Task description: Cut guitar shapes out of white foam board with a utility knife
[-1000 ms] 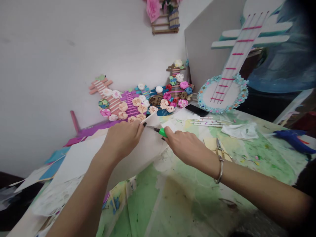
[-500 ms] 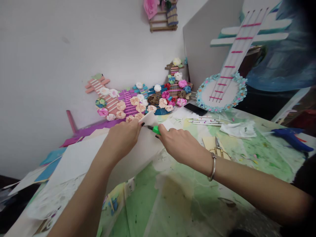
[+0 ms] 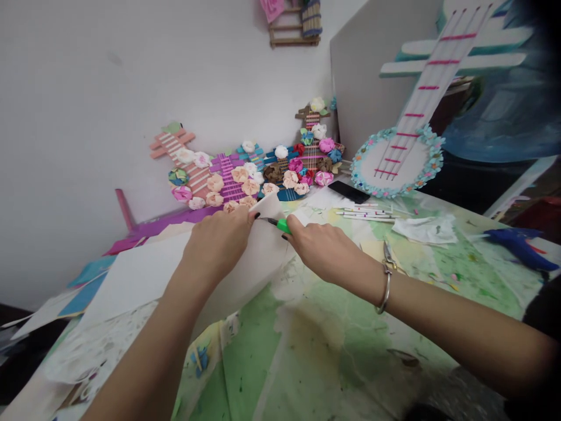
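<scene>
white sheet (image 3: 144, 275): lies on the left part of the table, with its far corner lifted up between the two hands.
green knife (image 3: 283, 225): its thin blade touches the sheet's edge near the lifted corner.
left hand (image 3: 217, 242): fingers pinched tight on the sheet's corner.
right hand (image 3: 322, 248): fingers wrapped close around the green knife; a silver bracelet (image 3: 385, 289) sits on the wrist.
table (image 3: 307, 351): full of green and yellow paint marks.
scissors (image 3: 389, 254): lie just beside the right wrist.
pens (image 3: 366, 213): in a row behind the right hand, near a black phone (image 3: 349, 192).
paper flowers (image 3: 245, 181): piled by the wall, past the sheet.
big white guitar (image 3: 403, 146): leans up at the back right.
blue glue gun (image 3: 519, 245): far right, well apart from the hands.
</scene>
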Demonstrator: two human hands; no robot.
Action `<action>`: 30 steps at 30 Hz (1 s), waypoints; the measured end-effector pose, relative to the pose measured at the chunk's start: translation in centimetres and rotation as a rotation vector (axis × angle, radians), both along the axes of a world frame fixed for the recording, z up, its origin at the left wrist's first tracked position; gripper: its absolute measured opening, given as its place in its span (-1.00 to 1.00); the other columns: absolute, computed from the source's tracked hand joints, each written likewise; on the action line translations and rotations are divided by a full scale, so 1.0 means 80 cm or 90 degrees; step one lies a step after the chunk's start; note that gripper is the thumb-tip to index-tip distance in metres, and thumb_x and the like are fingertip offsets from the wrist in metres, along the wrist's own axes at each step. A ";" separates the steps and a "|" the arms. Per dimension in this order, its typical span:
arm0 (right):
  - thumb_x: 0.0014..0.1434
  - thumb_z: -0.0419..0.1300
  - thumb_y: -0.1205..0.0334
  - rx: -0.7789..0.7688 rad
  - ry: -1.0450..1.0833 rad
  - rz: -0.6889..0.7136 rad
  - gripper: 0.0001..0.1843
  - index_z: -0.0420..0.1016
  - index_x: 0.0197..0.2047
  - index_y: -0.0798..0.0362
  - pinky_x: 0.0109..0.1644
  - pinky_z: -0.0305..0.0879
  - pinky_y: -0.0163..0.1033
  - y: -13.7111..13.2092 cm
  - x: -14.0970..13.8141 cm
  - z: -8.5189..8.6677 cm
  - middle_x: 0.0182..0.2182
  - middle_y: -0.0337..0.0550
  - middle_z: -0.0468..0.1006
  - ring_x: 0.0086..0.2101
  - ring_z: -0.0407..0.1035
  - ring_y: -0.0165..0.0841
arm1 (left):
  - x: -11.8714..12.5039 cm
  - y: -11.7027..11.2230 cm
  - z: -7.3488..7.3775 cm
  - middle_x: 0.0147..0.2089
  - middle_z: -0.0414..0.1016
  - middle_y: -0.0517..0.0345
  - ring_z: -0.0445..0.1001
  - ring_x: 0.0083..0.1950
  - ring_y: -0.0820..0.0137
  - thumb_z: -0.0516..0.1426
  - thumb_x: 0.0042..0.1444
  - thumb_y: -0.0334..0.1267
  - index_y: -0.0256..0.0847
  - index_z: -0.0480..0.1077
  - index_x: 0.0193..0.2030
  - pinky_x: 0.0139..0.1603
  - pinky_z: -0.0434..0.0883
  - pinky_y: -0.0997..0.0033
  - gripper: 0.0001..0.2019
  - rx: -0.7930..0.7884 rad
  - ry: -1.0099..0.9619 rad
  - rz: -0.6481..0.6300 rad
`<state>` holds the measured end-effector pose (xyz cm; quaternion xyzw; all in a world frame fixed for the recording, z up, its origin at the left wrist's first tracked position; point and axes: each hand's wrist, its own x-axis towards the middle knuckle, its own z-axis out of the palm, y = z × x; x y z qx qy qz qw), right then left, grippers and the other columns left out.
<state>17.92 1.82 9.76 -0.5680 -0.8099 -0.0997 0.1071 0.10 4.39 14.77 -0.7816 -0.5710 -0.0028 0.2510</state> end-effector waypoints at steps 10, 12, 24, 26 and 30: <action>0.32 -0.29 0.05 -0.044 0.020 0.000 -0.71 0.05 -0.06 0.05 -0.53 -0.14 -0.31 0.002 0.008 -0.007 -0.50 -0.16 0.44 -0.57 0.28 -0.34 | 0.007 0.001 0.001 -0.38 0.48 -0.11 0.48 -0.34 0.18 -0.28 0.25 -0.09 -0.27 0.34 -0.18 -0.42 0.21 0.37 -0.55 -0.013 -0.025 -0.001; 0.32 -0.29 0.06 -0.046 0.022 -0.003 -0.71 0.06 -0.07 0.05 -0.53 -0.15 -0.31 0.002 0.009 -0.009 -0.50 -0.17 0.44 -0.57 0.27 -0.35 | 0.007 0.000 0.001 -0.38 0.48 -0.09 0.48 -0.35 0.20 -0.27 0.25 -0.10 -0.26 0.33 -0.17 -0.41 0.21 0.38 -0.57 -0.013 -0.028 -0.003; 0.33 -0.32 0.04 -0.046 0.038 -0.001 -0.69 0.05 -0.08 0.04 -0.52 -0.23 -0.29 -0.001 0.017 -0.016 -0.50 -0.18 0.43 -0.59 0.21 -0.40 | 0.010 -0.002 0.002 -0.38 0.49 -0.08 0.49 -0.34 0.18 -0.30 0.25 -0.10 -0.25 0.34 -0.17 -0.44 0.20 0.37 -0.55 -0.012 -0.007 -0.001; 0.32 -0.31 0.03 -0.041 0.047 -0.001 -0.70 0.06 -0.09 0.04 -0.52 -0.24 -0.29 -0.001 0.018 -0.018 -0.50 -0.19 0.43 -0.59 0.21 -0.40 | 0.010 -0.002 0.002 -0.38 0.49 -0.08 0.49 -0.35 0.18 -0.29 0.25 -0.10 -0.25 0.34 -0.19 -0.44 0.19 0.37 -0.55 -0.012 -0.007 -0.002; 0.32 -0.28 0.03 -0.034 0.059 -0.001 -0.71 0.07 -0.11 0.03 -0.53 -0.27 -0.29 0.000 0.021 -0.024 -0.51 -0.20 0.42 -0.59 0.21 -0.38 | 0.011 -0.004 0.001 -0.39 0.49 -0.07 0.48 -0.36 0.17 -0.29 0.25 -0.10 -0.25 0.33 -0.20 -0.45 0.17 0.37 -0.56 -0.012 -0.008 -0.006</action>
